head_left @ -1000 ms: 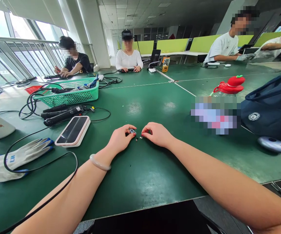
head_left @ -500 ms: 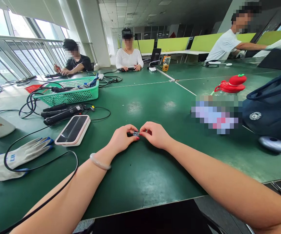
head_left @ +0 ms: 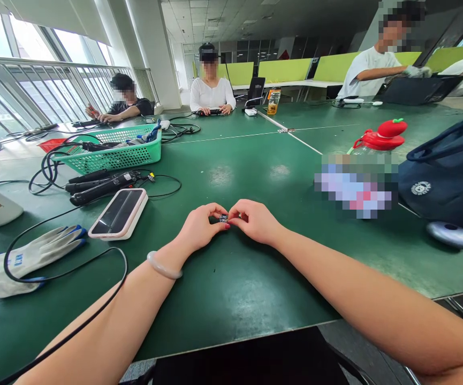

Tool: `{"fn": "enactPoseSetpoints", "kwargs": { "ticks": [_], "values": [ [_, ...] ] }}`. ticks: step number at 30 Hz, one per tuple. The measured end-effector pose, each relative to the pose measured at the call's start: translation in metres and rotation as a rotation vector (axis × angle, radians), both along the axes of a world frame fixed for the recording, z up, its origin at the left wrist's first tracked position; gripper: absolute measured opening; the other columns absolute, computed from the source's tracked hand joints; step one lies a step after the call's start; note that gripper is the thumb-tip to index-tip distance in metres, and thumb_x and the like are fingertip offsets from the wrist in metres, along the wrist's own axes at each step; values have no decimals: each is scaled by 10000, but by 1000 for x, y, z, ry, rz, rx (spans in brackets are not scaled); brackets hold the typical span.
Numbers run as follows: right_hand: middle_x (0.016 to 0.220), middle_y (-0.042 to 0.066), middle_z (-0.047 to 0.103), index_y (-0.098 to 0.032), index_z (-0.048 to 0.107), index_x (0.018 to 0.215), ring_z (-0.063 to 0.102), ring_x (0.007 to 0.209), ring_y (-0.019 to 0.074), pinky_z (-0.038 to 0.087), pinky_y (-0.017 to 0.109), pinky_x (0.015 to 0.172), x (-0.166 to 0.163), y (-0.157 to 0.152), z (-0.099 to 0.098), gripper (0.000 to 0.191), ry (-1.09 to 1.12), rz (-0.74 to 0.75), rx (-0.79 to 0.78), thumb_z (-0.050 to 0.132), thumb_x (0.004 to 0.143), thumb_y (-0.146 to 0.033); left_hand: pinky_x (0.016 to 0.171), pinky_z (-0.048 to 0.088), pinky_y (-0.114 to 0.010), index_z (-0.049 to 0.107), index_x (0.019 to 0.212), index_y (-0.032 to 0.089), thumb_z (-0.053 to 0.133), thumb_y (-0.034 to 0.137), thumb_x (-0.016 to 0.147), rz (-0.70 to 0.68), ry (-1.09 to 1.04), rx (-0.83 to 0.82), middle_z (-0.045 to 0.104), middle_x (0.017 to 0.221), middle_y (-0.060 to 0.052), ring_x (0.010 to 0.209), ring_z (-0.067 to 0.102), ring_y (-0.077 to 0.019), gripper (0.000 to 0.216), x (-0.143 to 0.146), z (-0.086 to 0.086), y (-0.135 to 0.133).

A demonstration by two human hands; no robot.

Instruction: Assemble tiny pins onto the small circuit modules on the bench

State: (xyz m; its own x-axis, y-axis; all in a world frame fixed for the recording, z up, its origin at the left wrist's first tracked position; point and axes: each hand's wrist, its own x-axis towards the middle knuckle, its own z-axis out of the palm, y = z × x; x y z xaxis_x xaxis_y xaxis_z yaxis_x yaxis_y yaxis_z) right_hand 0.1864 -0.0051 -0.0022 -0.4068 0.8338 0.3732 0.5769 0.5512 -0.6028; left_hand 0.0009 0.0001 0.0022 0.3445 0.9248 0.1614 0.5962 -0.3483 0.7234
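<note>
A tiny dark piece with pale markings, apparently a small circuit board (head_left: pixel 224 218), sits between my two hands just above the green table. My left hand (head_left: pixel 201 224) pinches it between thumb and fingers from the left. From the right, my right hand (head_left: pixel 254 222) has thumb and forefinger pressed together at its edge; whether these fingertips grip the board or something smaller on it is hard to see. Fingers cover much of the board.
At left are a phone (head_left: pixel 119 214), work glove (head_left: pixel 26 261), black handheld devices (head_left: pixel 103 186) and a green basket (head_left: pixel 111 156). A black cable (head_left: pixel 126 267) crosses my left forearm. A red-lidded bottle (head_left: pixel 379 140) and navy bag (head_left: pixel 452 171) stand right. Several people sit or stand beyond.
My hands stay nearly in place, with the right fingertips slightly closer to the left. At the far right, a co-worker's gloved hands have moved onto a dark box-like object, which has tilted.
</note>
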Motion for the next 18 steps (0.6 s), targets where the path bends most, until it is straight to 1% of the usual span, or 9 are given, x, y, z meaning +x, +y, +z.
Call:
{"fn": "enactPoseSetpoints", "kwargs": {
  "ticks": [3,5,7,9,12,18],
  "values": [
    [778,0,598,-179,670,773,504,677,105,382,239,658,1,2,-2,64,-55,-14,-16,652,812,-132,805,474,-315,664,910,238,701,299,699,108,8,-11,718,867,-5,865,652,-193,222,-3,-2,3],
    [813,8,605,-185,688,820,526,713,114,389,245,672,0,3,-5,19,-120,-13,-39,674,812,-174,792,478,-316,666,916,234,701,299,699,171,18,-24,718,866,-14,867,654,-196,229,-5,-3,4],
    [847,15,609,-193,696,870,546,755,127,396,253,692,-1,4,-8,62,-182,-7,-44,682,820,-227,782,479,-316,666,916,230,705,301,696,211,29,-33,716,872,-18,871,653,-196,235,-5,-2,5],
    [860,19,611,-195,699,868,556,781,136,396,259,703,-4,4,-10,76,-226,-7,-32,666,838,-256,779,480,-315,665,917,226,707,298,693,226,38,-34,714,876,-20,871,651,-194,239,-5,-2,5],
    [846,22,611,-187,693,806,555,771,137,389,259,691,-6,3,-10,103,-258,-17,-22,630,862,-245,779,481,-313,665,913,224,711,289,687,227,39,-31,712,875,-18,864,650,-190,240,-4,-1,5],
    [837,28,615,-175,679,797,548,762,137,383,257,676,-4,2,-6,95,-199,-72,-9,614,859,-208,771,481,-320,648,877,222,724,318,675,203,27,-10,721,890,-21,853,654,-197,237,-3,-2,4]
  ]
}}
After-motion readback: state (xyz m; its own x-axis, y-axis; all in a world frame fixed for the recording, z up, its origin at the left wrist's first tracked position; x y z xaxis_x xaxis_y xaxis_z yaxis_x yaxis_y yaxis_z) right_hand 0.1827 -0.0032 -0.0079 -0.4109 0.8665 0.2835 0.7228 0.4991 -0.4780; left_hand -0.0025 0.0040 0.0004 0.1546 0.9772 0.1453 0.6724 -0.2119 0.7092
